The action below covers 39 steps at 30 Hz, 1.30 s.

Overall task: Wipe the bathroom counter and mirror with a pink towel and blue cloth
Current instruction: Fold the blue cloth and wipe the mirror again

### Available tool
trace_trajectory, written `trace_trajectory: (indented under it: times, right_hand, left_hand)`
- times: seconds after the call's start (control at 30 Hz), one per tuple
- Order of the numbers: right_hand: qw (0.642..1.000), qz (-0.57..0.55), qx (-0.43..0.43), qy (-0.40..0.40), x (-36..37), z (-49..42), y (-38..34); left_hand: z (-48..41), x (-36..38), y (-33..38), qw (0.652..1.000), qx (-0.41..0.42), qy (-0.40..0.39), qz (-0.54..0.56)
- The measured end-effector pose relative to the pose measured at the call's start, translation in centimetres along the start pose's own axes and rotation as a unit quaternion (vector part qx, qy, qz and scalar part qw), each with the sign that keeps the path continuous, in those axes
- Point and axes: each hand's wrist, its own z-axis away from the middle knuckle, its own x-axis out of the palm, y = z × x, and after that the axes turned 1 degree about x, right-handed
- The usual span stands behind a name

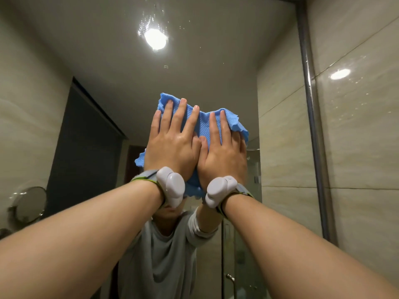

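**Mirror** (216,61): large wall pane filling most of the view. Water droplets (149,20) speckle its upper part, around the reflected ceiling light (155,39).

**Blue cloth** (204,126): textured, with a wavy edge, bunched and held flat against the mirror glass at mid-height. Its edges show above the fingertips, at the left and below the wrists.

**Left hand** (172,145): palm flat on the cloth, fingers straight and spread, pressing it to the glass.

**Right hand** (223,156): just beside the left, thumbs touching, fingers straight, palm pressing the same cloth.

**Wrist devices**: one pale plastic unit on a strap at the left wrist (172,186) and one at the right wrist (219,190).

**Grey top** (168,255): seen in reflection below the arms, one sleeve pushed up.

**Metal strip** (313,126): vertical, along the mirror's right edge.

**Tiled wall** (362,126): glossy beige, right of the strip.

**Round mirror** (30,203): small, on an arm at lower left, apparently a reflection.
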Motion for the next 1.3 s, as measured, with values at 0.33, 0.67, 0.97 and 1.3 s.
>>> trace_trajectory:
  times: [0.33, 0.67, 0.97, 1.3]
  right_hand:
    - [1.000, 0.014, 0.011, 0.011, -0.8, -1.1, 4.6]
    - [1.000, 0.024, 0.014, 0.011, -0.9, -0.3, 7.5]
    - [0.999, 0.041, 0.012, 0.007, -1.3, 1.1, 10.4]
    - [0.999, 0.047, 0.022, 0.007, -2.1, 3.5, 14.7]
  left_hand:
    - [-1.9, 1.3, 4.4, 1.000, 0.013, 0.002, 0.004]
    - [-1.6, 1.8, 7.2, 1.000, 0.023, -0.007, 0.010]
    - [-0.6, 2.2, 10.1, 0.999, 0.033, -0.014, 0.020]
    - [0.9, 4.0, 14.5, 0.998, 0.050, -0.006, 0.033]
